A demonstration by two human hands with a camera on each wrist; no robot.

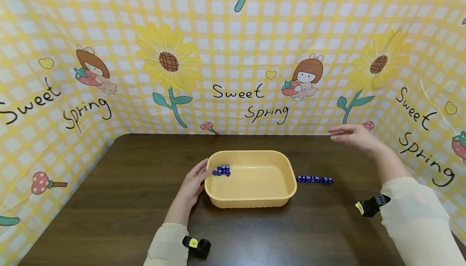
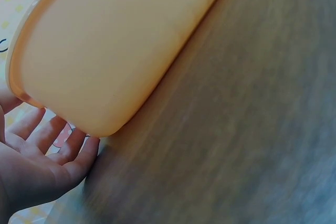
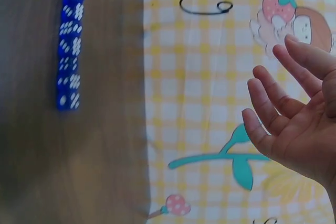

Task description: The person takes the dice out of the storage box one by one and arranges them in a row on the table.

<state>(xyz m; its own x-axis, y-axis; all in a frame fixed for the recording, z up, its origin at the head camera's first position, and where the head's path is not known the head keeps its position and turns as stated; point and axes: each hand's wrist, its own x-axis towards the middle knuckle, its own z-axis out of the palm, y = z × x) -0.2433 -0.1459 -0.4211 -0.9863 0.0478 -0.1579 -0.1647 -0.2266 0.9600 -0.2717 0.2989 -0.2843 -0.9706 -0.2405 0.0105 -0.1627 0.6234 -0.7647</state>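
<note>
A yellow rectangular tub (image 1: 251, 203) stands on the dark wooden table. My left hand (image 1: 193, 182) holds it by its left end, the thumb at the rim and the other fingers along the outer wall, as the left wrist view shows below the tub's end wall (image 2: 100, 61). Inside, near that end, lies a small cluster of blue dice (image 1: 222, 171) with white pips. To the right of the tub, a straight row of several blue dice (image 1: 314, 179) lies on the table. My right hand (image 1: 351, 135) hovers beyond the row, fingers extended and nothing in them.
Yellow-and-white checked cloth (image 1: 233, 67) with printed flowers and lettering hangs behind the table (image 1: 153, 152) and along both sides. Dark wrist cameras are strapped at the left sleeve (image 1: 168, 243) and the right sleeve (image 1: 415, 213).
</note>
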